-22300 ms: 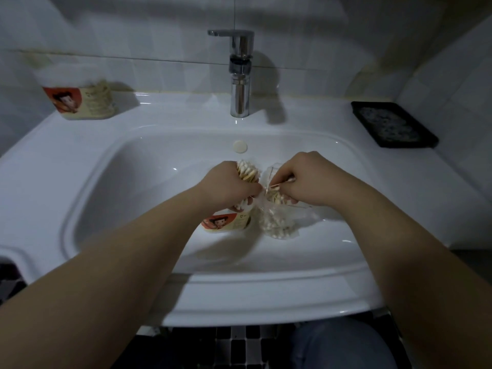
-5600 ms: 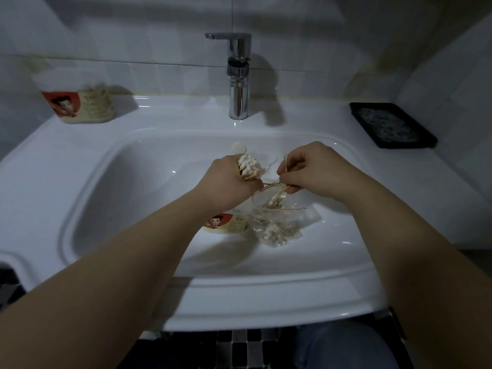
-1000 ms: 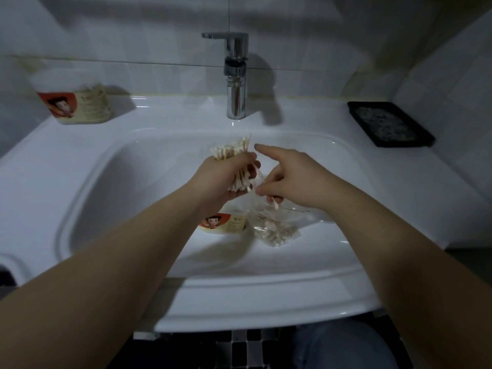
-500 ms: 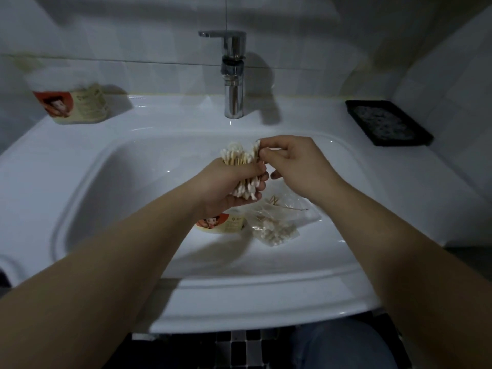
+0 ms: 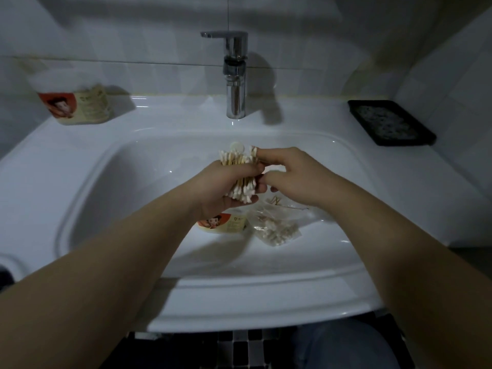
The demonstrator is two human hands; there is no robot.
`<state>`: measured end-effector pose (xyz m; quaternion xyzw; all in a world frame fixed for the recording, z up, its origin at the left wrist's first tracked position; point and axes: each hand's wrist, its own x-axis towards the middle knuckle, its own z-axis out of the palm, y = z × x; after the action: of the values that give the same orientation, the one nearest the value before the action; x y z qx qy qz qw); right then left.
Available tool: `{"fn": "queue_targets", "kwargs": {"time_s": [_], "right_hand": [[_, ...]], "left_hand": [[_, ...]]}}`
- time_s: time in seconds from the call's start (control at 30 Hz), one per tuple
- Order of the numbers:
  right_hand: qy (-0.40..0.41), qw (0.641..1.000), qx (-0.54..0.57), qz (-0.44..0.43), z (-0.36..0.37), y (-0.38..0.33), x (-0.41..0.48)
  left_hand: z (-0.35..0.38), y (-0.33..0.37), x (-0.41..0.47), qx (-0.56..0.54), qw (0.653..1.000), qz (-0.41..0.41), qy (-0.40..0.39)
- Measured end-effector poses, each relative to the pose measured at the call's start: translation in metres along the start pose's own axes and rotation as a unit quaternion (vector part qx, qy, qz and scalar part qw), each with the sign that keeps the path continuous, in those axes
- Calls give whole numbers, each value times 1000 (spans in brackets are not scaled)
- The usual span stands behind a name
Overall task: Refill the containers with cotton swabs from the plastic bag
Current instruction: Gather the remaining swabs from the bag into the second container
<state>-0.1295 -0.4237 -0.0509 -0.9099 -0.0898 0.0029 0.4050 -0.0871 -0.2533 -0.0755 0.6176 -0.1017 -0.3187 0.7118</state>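
1. Across nearly the whole view spreads a white ceramic sink (image 5: 80,161), with a wide rounded basin below a flat ledge and pale wall tiles behind it.
2. Two bare forearms reach in from the bottom corners and meet above the middle of the basin.
3. An upright chrome tap (image 5: 235,75) with a flat lever on top stands at the back centre of the ledge.
4. A black rectangular tray (image 5: 391,123) lies on the ledge's back right corner. What it holds is too dim to tell.
5. A clear plastic container with a red and cream label (image 5: 77,105) stands at the back left of the ledge, near the wall.
6. The left hand (image 5: 221,187) is wrapped in a fist around a bundle of wooden-stemmed cotton swabs (image 5: 237,161). It holds them upright over the basin, white tips showing above and below the fist.
7. The right hand (image 5: 290,174), just beside the left, has its fingers curled. Thumb and forefinger pinch swab tips at the bundle's upper right edge.
8. A crumpled clear plastic bag (image 5: 275,225) lies on the basin floor below the hands, with more swabs inside.
9. A second labelled container (image 5: 222,223) sits just left of the bag, partly hidden by the left hand.
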Motion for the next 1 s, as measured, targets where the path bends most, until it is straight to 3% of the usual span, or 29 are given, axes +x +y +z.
{"fn": "queue_targets", "kwargs": {"time_s": [0.23, 0.3, 0.37, 0.5, 0.73, 0.87, 1.0], "right_hand": [[-42, 992, -107, -50, 5, 1, 0], [-14, 985, -160, -67, 4, 1, 2], [11, 984, -158, -76, 4, 2, 2], [-27, 994, -98, -42, 5, -3, -1], [27, 988, -124, -88, 6, -5, 2], [-25, 983, -170, -71, 8, -5, 0], [3, 964, -249, -96, 15, -4, 8]], "left_hand": [[2, 6, -1, -39, 999, -21, -5], [1, 4, -1, -35, 999, -26, -3], [1, 4, -1, -47, 998, -28, -14], [1, 5, 0, -53, 998, -30, -17], [2, 7, -2, -72, 997, -33, -4], [1, 7, -2, -97, 994, -40, -7], [1, 7, -3, -105, 993, -48, -14]]}}
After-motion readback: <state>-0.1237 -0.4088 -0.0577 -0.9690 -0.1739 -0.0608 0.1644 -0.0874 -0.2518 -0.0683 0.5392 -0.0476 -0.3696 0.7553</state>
